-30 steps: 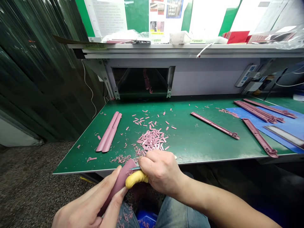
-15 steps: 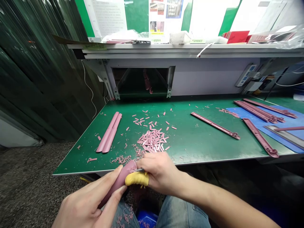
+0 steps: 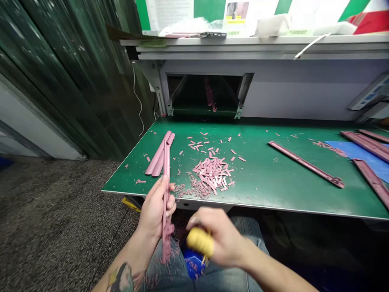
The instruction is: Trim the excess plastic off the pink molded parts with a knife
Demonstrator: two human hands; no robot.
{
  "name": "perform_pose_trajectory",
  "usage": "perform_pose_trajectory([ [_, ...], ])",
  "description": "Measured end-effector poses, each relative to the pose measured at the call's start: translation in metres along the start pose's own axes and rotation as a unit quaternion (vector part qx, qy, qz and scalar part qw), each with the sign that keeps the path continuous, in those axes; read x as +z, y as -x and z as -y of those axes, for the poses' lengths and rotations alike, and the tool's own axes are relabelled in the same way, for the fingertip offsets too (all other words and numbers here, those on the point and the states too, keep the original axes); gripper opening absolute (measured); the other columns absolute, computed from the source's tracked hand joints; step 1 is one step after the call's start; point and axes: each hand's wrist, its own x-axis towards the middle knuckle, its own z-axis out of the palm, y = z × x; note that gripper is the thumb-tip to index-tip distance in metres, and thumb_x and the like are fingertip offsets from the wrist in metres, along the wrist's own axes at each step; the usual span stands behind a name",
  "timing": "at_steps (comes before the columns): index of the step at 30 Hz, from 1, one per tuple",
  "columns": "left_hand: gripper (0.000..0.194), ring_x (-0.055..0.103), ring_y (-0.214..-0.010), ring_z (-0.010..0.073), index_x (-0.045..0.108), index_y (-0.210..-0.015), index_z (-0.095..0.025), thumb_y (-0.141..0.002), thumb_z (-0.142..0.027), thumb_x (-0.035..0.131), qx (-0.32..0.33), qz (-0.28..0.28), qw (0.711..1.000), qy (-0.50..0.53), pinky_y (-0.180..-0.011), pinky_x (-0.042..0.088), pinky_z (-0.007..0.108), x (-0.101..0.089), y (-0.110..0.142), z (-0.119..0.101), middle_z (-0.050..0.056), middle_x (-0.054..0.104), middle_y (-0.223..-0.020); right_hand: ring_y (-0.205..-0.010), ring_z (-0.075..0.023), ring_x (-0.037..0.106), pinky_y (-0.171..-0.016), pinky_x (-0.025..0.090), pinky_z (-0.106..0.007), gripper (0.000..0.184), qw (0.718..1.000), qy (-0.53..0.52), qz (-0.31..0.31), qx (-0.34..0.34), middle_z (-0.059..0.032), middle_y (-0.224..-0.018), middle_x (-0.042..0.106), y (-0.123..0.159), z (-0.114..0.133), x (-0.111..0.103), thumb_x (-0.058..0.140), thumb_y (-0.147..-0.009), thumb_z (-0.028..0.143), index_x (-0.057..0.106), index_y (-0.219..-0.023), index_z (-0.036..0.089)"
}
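Note:
My left hand [image 3: 158, 207] is closed around a long pink plastic strip [image 3: 167, 162], held nearly upright. The strip's hollow or ribbed side shows, and its lower end has a small tab and clinging shavings. The strip's upper end overlaps two smooth pink strips [image 3: 158, 156] lying side by side on the green table. Just to the right, apart from the strip, my right hand [image 3: 217, 235] is curled and smeared by motion. A yellow wrapping [image 3: 200, 242] covers what looks like its thumb. A small blade is pinched there, mostly hidden in the blur.
A heap of small pink offcuts [image 3: 212, 172] lies mid-table [image 3: 252, 182], with shavings around it. Further right are a single pink strip [image 3: 306, 164] and more strips [image 3: 369, 146] by a blue sheet [image 3: 337, 147]. A shelf [image 3: 243, 48] runs above a chute opening [image 3: 206, 111].
The pink strip has swung from slanting toward me to upright, turned to show its other side. My right hand with the blade has come away from its end. The view has shifted left.

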Motion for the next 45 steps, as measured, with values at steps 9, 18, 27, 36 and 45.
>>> perform_pose_trajectory([
  [9,0.031,0.038,-0.037,-0.0003,0.055,-0.086,-0.019,-0.073,-0.039,0.075,0.011,-0.015,0.998,0.063,-0.028,0.025,0.01,0.019,-0.015,0.002,-0.006,0.051,-0.073,-0.051,-0.0128,0.048,-0.048,0.02,-0.026,0.067,0.931,0.352,0.062,-0.076,-0.0012,-0.061,0.055,-0.003,0.0,0.031,0.038,-0.077,0.083,0.051,-0.065,0.018],
  [18,0.017,0.05,-0.042,0.0035,0.057,-0.091,-0.016,-0.09,-0.033,0.058,-0.046,0.007,0.986,0.157,-0.03,0.037,0.012,0.016,-0.018,-0.012,-0.001,0.06,-0.076,-0.05,-0.0123,0.043,-0.048,0.022,-0.027,0.042,0.954,0.25,0.076,-0.148,0.0011,-0.059,0.052,0.007,-0.003,0.027,0.047,-0.088,0.056,0.058,-0.076,0.018],
  [27,0.035,0.047,-0.041,0.0,0.057,-0.113,-0.01,-0.101,-0.03,0.032,-0.115,0.122,0.943,0.288,-0.028,0.033,0.007,0.027,-0.012,-0.017,0.001,0.061,-0.077,-0.048,-0.0104,0.03,-0.047,0.016,-0.028,0.056,0.981,0.141,0.051,-0.124,0.0015,-0.052,0.043,0.0,0.004,0.03,0.038,-0.092,0.06,0.05,-0.057,0.018],
  [36,0.022,0.053,-0.047,0.0019,0.06,-0.107,-0.012,-0.095,-0.019,0.043,-0.074,0.061,0.976,0.193,-0.033,0.039,0.008,0.016,-0.024,-0.017,-0.001,0.056,-0.075,-0.046,-0.0073,0.041,-0.048,0.036,-0.019,0.063,0.852,-0.401,0.107,0.32,0.0009,-0.057,0.049,0.084,-0.002,0.075,0.046,-0.085,0.069,0.071,-0.102,0.014],
  [45,0.039,0.061,-0.053,0.0076,0.066,-0.113,-0.017,-0.075,-0.012,0.072,-0.058,0.042,0.997,-0.022,-0.032,0.046,0.014,0.033,-0.027,-0.018,0.003,0.063,-0.09,-0.069,-0.0149,0.06,-0.064,0.044,-0.027,0.03,0.994,0.109,-0.001,-0.018,-0.0043,-0.084,0.07,0.015,0.016,-0.007,0.069,-0.082,0.03,0.07,-0.111,0.022],
])
